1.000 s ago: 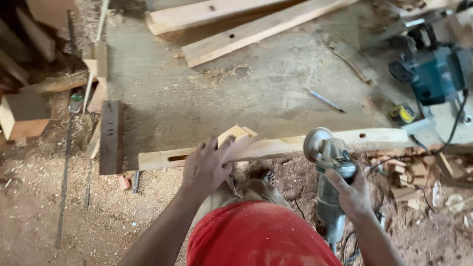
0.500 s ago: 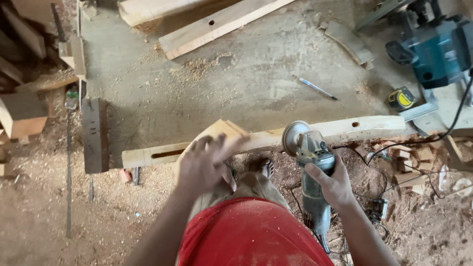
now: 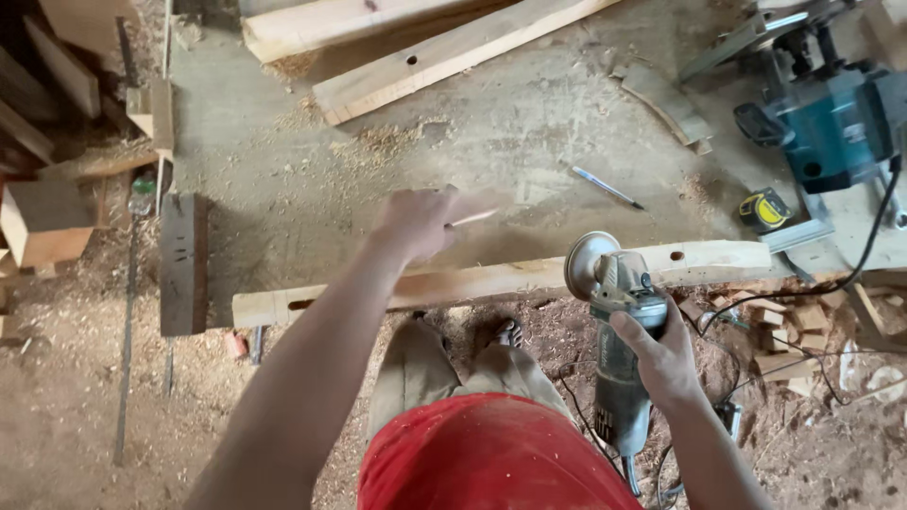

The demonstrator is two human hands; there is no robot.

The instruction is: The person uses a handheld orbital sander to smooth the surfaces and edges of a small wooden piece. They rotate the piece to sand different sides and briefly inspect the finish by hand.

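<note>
My left hand (image 3: 416,225) is raised over the workbench and grips a small flat wooden block (image 3: 470,212), blurred by motion. My right hand (image 3: 659,351) holds a grey angle grinder (image 3: 612,312) by its body, its round disc facing the near edge of the bench. A long, pale wooden piece with slots (image 3: 491,280) lies along the bench's near edge, between the two hands. My red shirt and trousers fill the lower middle.
Two long planks (image 3: 444,52) lie at the far side of the dusty bench (image 3: 302,179). A pen (image 3: 607,188), a yellow tape measure (image 3: 767,210) and a blue-green power tool (image 3: 831,127) sit to the right. Wood offcuts and sawdust cover the floor on both sides.
My left hand has lifted the small wooden block off the long piece and moved it up and away over the bench. The grinder stays in my right hand.
</note>
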